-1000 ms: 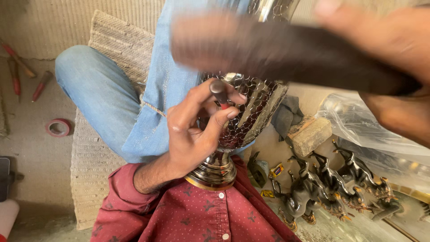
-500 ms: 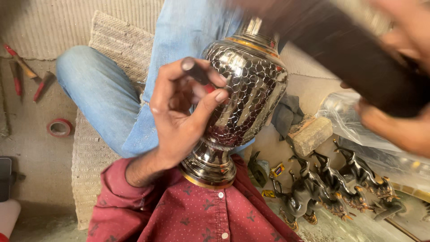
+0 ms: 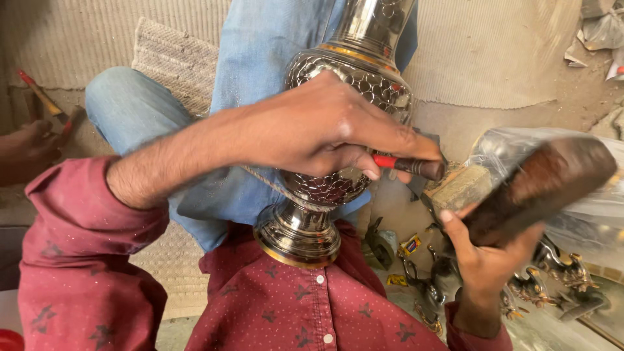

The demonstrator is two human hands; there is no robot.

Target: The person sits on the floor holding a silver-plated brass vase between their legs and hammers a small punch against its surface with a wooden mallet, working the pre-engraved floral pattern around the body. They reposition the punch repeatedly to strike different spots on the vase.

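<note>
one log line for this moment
left hand: pinches red-handled tool on vase | right hand: grips dark block | vase: lies across lap, foot at shirt

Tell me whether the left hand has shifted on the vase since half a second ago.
Yes. The left hand has swung from the vase's left flank across its front; its fingers now pinch a red-handled tool at the right side.
</note>
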